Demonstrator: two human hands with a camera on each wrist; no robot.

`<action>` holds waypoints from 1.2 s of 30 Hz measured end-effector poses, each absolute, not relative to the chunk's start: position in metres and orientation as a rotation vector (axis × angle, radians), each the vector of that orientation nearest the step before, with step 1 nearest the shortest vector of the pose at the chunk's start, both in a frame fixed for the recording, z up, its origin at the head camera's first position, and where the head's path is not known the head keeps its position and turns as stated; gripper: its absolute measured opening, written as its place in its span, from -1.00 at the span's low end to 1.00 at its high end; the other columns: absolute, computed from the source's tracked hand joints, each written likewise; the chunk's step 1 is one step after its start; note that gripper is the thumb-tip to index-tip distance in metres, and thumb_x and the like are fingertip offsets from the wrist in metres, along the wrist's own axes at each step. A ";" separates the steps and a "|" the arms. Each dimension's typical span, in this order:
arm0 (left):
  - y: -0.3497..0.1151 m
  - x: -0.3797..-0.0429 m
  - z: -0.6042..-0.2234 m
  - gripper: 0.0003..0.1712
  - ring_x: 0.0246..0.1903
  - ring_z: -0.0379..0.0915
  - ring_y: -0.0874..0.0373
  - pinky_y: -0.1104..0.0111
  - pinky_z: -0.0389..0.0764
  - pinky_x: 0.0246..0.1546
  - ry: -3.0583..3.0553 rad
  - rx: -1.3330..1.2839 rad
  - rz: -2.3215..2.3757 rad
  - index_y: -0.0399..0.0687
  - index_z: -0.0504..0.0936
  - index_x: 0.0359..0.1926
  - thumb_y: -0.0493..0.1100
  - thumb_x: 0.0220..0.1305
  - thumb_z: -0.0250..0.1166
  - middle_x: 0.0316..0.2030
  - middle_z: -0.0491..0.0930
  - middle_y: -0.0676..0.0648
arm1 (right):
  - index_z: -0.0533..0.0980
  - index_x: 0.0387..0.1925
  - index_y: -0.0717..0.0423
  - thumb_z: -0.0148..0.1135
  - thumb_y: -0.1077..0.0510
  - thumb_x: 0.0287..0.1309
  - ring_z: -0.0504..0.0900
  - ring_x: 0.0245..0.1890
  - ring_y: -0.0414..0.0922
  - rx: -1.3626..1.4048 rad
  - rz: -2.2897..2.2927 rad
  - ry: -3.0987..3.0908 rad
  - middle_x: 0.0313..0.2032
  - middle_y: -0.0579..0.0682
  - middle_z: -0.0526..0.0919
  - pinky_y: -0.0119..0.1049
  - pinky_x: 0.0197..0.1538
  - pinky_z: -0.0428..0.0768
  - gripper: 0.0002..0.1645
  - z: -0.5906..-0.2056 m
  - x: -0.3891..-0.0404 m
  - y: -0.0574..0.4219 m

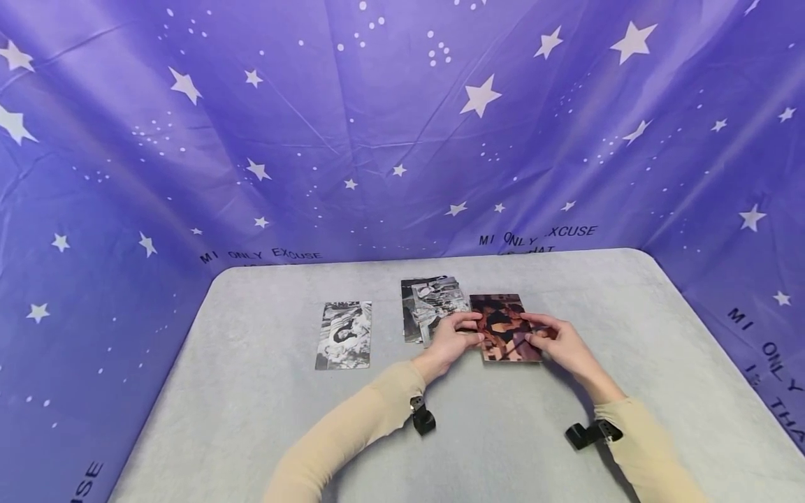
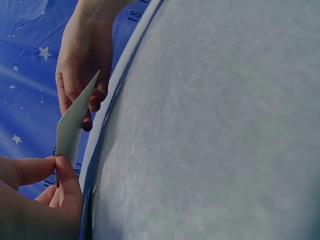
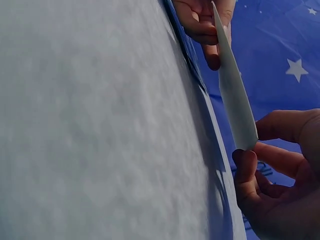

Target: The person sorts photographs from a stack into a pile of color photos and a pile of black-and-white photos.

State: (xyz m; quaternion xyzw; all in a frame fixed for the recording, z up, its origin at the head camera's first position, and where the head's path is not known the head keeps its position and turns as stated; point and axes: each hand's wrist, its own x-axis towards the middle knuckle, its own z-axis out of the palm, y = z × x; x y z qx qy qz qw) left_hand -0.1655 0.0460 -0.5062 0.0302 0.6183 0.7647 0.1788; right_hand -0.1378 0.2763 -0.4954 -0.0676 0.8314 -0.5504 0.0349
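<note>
A photo card [image 1: 503,328] with a reddish-brown picture is held up between both hands, its picture side showing in the head view. My left hand [image 1: 449,342] pinches its left edge between thumb and fingers. At the opposite edge, my right hand [image 1: 560,342] pinches it the same way. Both wrist views show the card's pale, plain back [image 2: 72,130], tilted above the table. Just behind the left hand lies a loose pile of black-and-white photo cards [image 1: 437,297], partly covered by that hand.
Further left, a single black-and-white photo card [image 1: 344,335] lies flat on the grey table [image 1: 251,419]. A purple cloth [image 1: 377,140] with white stars hangs behind the table and on both sides. Each wrist wears a black camera mount [image 1: 423,417].
</note>
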 end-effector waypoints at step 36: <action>0.084 -0.168 -0.500 -0.44 -0.52 0.57 0.19 0.47 0.63 -0.49 2.177 0.102 1.758 -0.29 0.66 0.01 -0.62 -0.09 0.20 -0.50 0.61 -0.02 | 0.49 0.08 0.43 0.37 0.21 0.08 0.44 -0.42 -0.09 -0.203 -1.025 2.945 -0.01 0.37 0.46 -0.21 -0.36 0.43 -0.44 -0.492 -0.137 0.299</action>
